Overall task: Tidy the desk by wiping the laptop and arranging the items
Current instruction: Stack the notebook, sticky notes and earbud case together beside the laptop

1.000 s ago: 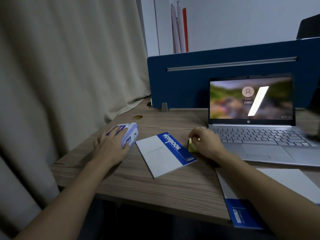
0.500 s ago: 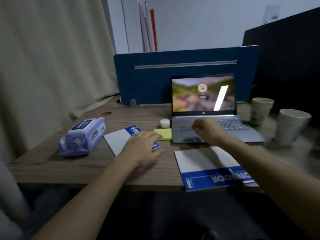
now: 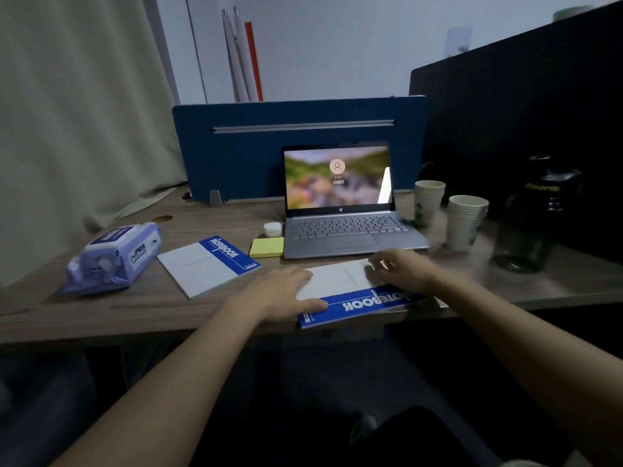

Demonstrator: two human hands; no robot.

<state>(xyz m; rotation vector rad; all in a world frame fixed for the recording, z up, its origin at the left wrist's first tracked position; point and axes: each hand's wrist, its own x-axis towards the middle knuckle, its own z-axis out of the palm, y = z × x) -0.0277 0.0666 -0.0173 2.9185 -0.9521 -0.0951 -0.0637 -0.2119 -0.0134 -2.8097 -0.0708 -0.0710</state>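
Observation:
An open silver laptop (image 3: 347, 230) with its screen lit stands at the middle back of the wooden desk (image 3: 135, 311). In front of it lies a white and blue notebook (image 3: 337, 281), its near edge overhanging the desk front. My left hand (image 3: 279, 294) grips that notebook's left edge, thumb across the blue band. My right hand (image 3: 401, 271), blurred, hovers with spread fingers over its far right corner. A second notebook (image 3: 202, 267) lies to the left, with a yellow sticky pad (image 3: 267, 247) and a purple wipes pack (image 3: 111, 257) nearby.
A small white jar (image 3: 272, 229) sits beside the laptop's left edge. Two stacks of paper cups (image 3: 428, 200) (image 3: 465, 222) and a dark bottle (image 3: 536, 217) stand to the right. A blue divider (image 3: 253, 156) closes the back; a curtain (image 3: 67, 112) hangs at left.
My view has swung right. My left hand left the wipes pack, crossed the far notebook and reached the near one. My right hand drew back from the laptop onto the near notebook.

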